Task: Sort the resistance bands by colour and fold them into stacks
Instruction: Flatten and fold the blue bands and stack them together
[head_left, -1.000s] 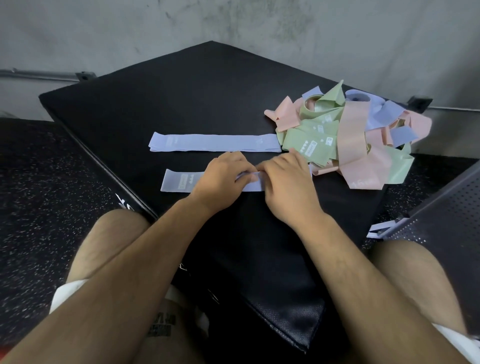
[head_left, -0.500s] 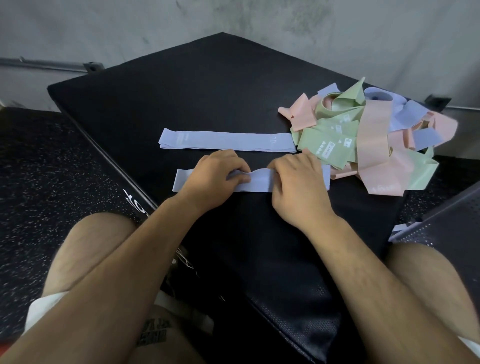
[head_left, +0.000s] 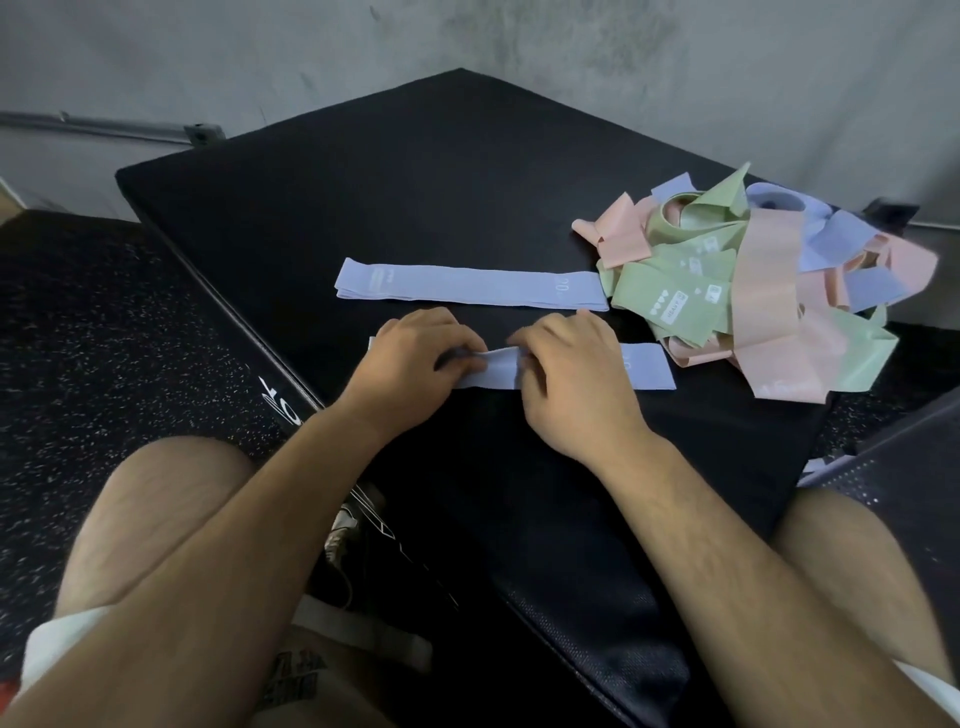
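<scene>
Pinching the near blue band (head_left: 644, 366) at its middle — left hand (head_left: 415, 358) and right hand (head_left: 576, 379), fingers curled on a raised crease that lay flat half a second earlier. More of its right end now shows; its left end is almost hidden under the left hand. Far blue band (head_left: 467, 285) lies flat beyond on the black mat (head_left: 415, 182); mixed pile (head_left: 753, 291) at far right — inner layers indistinct.

black pad (head_left: 415, 197) | far lilac band (head_left: 467, 288) | near lilac band (head_left: 647, 366) | mixed band pile (head_left: 753, 291), right

Gym: speckled rubber flr (head_left: 78, 364), padded box (head_left: 415, 197)
</scene>
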